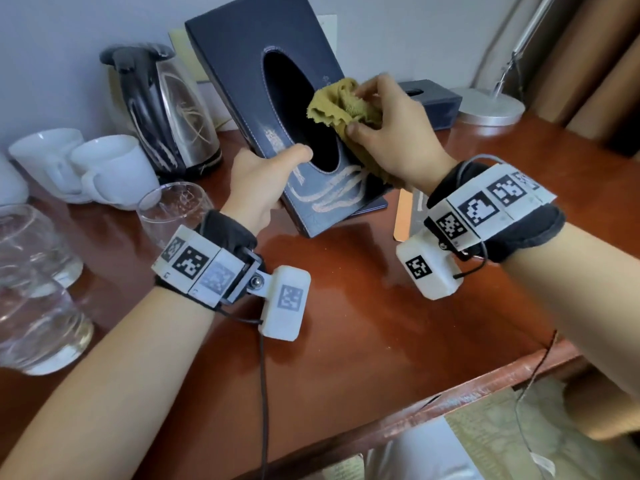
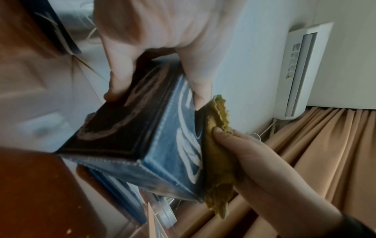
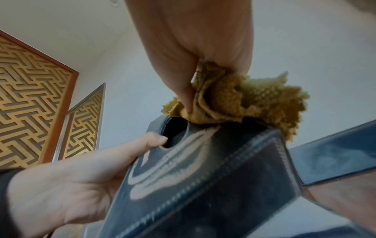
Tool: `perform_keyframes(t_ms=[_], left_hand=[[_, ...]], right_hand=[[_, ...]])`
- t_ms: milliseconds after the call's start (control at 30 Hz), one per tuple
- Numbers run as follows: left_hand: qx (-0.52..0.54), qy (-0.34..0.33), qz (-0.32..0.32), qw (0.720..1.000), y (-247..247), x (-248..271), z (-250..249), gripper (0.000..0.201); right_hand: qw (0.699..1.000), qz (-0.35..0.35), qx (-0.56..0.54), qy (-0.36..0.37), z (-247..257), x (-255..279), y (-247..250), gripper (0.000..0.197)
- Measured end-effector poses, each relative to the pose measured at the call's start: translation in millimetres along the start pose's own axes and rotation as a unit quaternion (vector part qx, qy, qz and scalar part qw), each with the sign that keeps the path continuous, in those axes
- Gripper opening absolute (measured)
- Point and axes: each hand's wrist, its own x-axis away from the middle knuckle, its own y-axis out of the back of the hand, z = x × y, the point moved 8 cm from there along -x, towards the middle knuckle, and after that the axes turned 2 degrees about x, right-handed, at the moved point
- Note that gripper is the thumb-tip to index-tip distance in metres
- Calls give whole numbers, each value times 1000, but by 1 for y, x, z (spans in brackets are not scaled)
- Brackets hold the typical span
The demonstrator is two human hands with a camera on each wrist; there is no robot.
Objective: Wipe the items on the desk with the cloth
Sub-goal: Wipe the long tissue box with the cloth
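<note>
one empty tissue box (image 1: pixel 242 74) held tilted, cloth (image 1: pixel 341 105) against it.

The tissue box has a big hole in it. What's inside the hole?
Through the oval hole in the tissue box only darkness shows; no tissue sticks out. The left hand's thumb rests at its edge, and the cloth covers part of its rim. Deeper inside cannot be seen.

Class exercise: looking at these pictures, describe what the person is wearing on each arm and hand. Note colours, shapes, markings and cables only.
Both hands are bare, with no gloves or sleeves. The left hand and right hand each have a dark fabric wristband carrying a row of white blocks printed with black-and-white square codes. A rounded white camera housing, also code-marked, hangs from each band on a dark bracket, and a thin dark cable trails from each.
</note>
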Motion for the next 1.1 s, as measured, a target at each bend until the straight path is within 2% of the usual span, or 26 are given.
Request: perform_keyframes(t_ms=[167, 300, 500, 633, 767, 900, 1100], left_hand=[[1, -27, 5, 1000, -3, 0, -2, 24], [-5, -36, 17, 999, -6, 1, -3, 37], [-6, -38, 11, 999, -5, 4, -6, 18], [7, -18, 2, 1000, 0, 8, -8, 23], [29, -8, 15, 999, -1, 15, -14, 11], [42, -25, 12, 999, -1, 23, -32, 13], [113, -30, -8, 993, 0, 33, -53, 20]], right_hand=[[997, -11, 35, 69, 39, -36, 7, 46], [993, -14, 71, 99, 54, -58, 14, 55], [991, 71, 66, 94, 32, -44, 4, 64], [990, 101, 43, 87, 10, -16, -7, 66], [994, 67, -18, 81, 4, 1, -5, 63], [992, 6, -52, 112, 16, 4, 11, 63], [988, -25, -54, 140, 27, 3, 41, 59]])
